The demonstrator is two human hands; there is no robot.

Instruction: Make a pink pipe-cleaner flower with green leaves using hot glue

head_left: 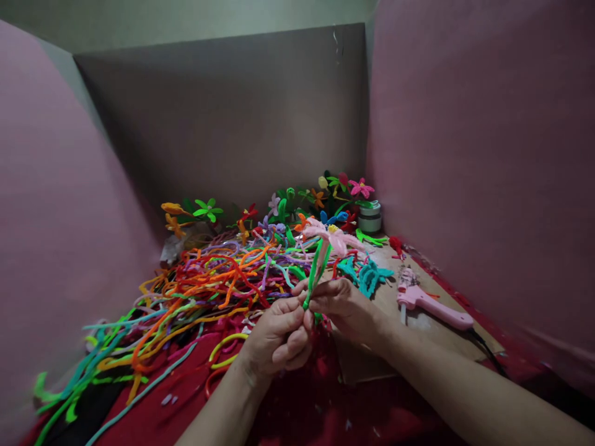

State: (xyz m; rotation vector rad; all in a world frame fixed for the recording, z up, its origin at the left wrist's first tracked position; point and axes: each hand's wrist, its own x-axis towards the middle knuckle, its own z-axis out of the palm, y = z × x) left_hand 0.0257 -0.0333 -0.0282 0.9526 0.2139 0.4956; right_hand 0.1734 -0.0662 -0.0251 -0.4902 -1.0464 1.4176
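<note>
Both my hands meet over the red cloth and grip one pipe-cleaner flower. My left hand (279,334) is closed around the lower end of its green stem (317,272). My right hand (341,305) pinches the stem just above, fingers curled. The flower's pale pink petals (332,238) with a yellow centre stand above my hands, tilted away from me. The stem's bottom tip is hidden inside my fingers.
A big tangle of loose pipe cleaners (204,288) in many colours spreads to the left. Finished flowers (325,195) stand at the back by a small round tin (370,217). A pink glue gun (432,303) lies on cardboard to the right. Teal leaf shapes (369,275) lie nearby. Panels wall three sides.
</note>
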